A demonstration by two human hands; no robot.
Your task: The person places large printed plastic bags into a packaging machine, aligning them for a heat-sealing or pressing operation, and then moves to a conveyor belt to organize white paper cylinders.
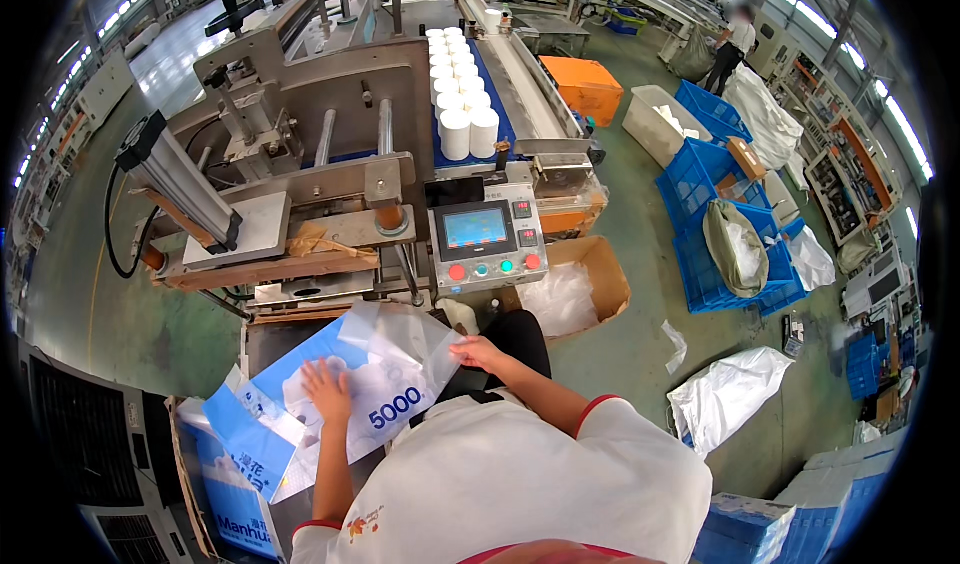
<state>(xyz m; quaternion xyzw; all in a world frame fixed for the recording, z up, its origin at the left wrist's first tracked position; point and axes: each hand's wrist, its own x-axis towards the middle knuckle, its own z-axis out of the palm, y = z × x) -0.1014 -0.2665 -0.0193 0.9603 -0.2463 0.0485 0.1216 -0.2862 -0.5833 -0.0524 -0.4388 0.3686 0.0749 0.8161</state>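
A large blue and white printed plastic bag with a clear upper end lies spread out before me, below the machine. My left hand rests flat on its printed face, fingers apart. At the bag's clear end, my right hand pinches the film edge between thumb and fingers. One corner of the bag is folded over at the left, beside an open carton that holds more blue printed packs.
Just beyond stands a control panel with a lit screen and coloured buttons. White rolls line a blue conveyor belt. Right of the panel, a cardboard box holds clear film. Blue crates and a white sack occupy the floor; a person stands far off.
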